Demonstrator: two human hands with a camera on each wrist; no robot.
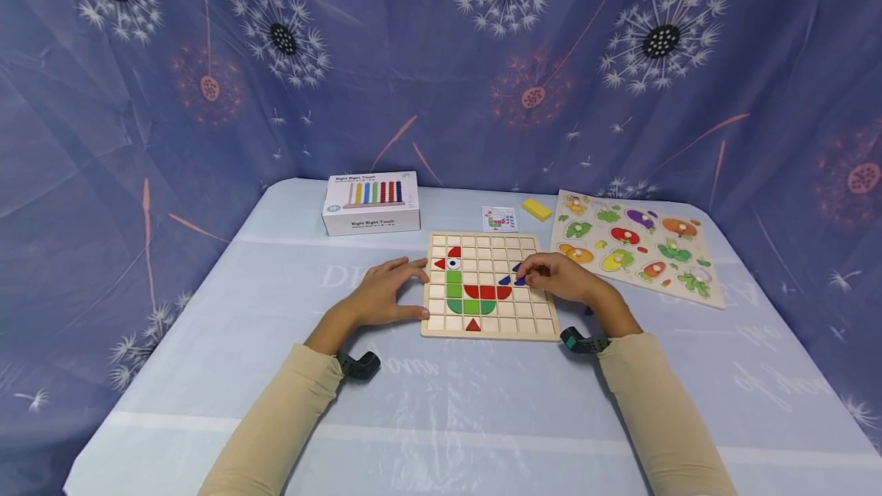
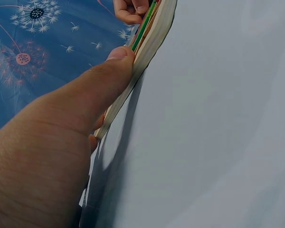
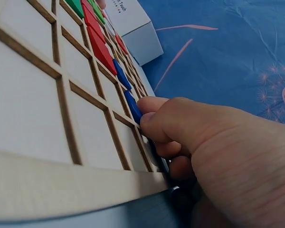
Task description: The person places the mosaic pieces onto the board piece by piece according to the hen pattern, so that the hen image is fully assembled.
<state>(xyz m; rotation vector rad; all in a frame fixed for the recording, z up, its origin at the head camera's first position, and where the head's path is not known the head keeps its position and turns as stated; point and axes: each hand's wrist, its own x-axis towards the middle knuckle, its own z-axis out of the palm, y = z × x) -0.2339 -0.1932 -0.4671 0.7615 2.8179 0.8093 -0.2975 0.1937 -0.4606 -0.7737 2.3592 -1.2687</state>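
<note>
A wooden grid board (image 1: 456, 334) lies on the table, carrying a bird-like pattern of coloured pieces. Red quarter-rounds (image 1: 488, 292), green squares (image 1: 454, 283), an eye tile (image 1: 453, 263) and a red triangle (image 1: 472, 324) sit in its cells. My left hand (image 1: 383, 293) rests at the board's left edge, thumb and fingers spread and touching it. At the board's right side, my right hand (image 1: 561, 275) pinches a blue triangle (image 3: 133, 107) between thumb and forefinger, at a cell. Another blue triangle (image 1: 505, 280) lies just left of it.
Behind the board stand a white box (image 1: 372, 219), a small pattern card (image 1: 499, 219) and a yellow block (image 1: 536, 210). A vegetable puzzle board (image 1: 599, 255) lies at the right. One dark blue piece (image 1: 588, 311) shows beside the right wrist. A patterned curtain (image 1: 413, 60) hangs behind.
</note>
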